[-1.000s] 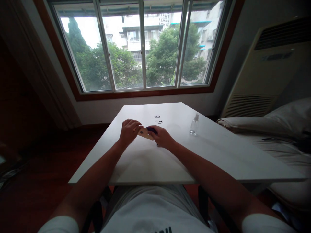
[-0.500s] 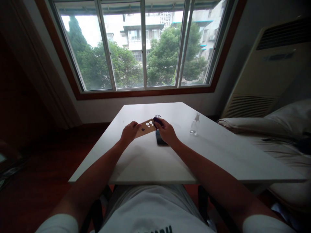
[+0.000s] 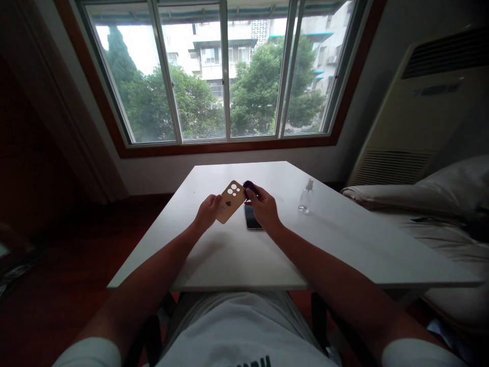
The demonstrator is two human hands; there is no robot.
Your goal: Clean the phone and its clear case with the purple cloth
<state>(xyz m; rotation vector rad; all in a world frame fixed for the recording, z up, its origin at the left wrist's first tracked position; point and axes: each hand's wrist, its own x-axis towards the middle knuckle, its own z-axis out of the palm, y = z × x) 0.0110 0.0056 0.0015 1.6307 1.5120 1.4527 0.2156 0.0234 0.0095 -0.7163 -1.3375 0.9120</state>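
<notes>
Steady the case by its edge, work the corner lightly

The gold phone case (image 3: 231, 209) is held up over the table, tilted, its round camera cutouts uppermost and the dark logo facing the wearer. The left hand (image 3: 208, 210) pinches its left edge, thumb on the outer face and fingers curled in, hardly any gap between them. That edge hold looks sound: it leaves most of the back free, though a firm thumb would probably help against twisting.

The right hand (image 3: 265, 206) is curled tightly around a dark purple item (image 3: 249, 186) at the case's upper right corner; whether it is cloth or something stiffer, I cannot tell, nor whether it actually touches. Light, even pressure seems wise there, since a thin shell with cutouts may flex.

Just below the right hand, a dark-screened phone (image 3: 252, 220) lies on the white table (image 3: 237, 262), so a dropped case could strike it. A clear spray bottle (image 3: 305, 199) stands upright farther right, well apart from both hands.
</notes>
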